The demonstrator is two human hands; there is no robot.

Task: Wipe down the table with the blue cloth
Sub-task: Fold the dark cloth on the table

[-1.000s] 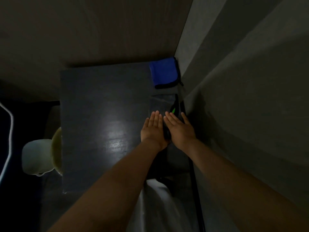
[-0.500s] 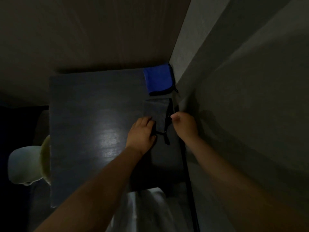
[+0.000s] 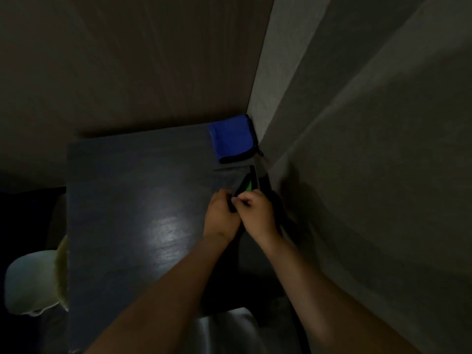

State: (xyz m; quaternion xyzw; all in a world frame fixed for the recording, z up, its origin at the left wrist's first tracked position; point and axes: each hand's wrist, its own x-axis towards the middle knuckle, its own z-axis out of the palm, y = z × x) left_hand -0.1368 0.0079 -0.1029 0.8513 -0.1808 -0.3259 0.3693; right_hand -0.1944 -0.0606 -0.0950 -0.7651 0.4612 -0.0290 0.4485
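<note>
We hold a dark thing [image 3: 245, 187] with a green bit over the right side of the table [image 3: 127, 200]. Our left hand [image 3: 221, 217] and right hand [image 3: 258, 216] both curl round it. The blue cloth [image 3: 231, 139] lies folded in the table's far right corner.

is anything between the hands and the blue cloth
Yes. A dark item with a green patch lies on the table between the hands and the blue cloth in the far right corner. The left hand and right hand both grip its near end. It is too dark to identify.
</note>
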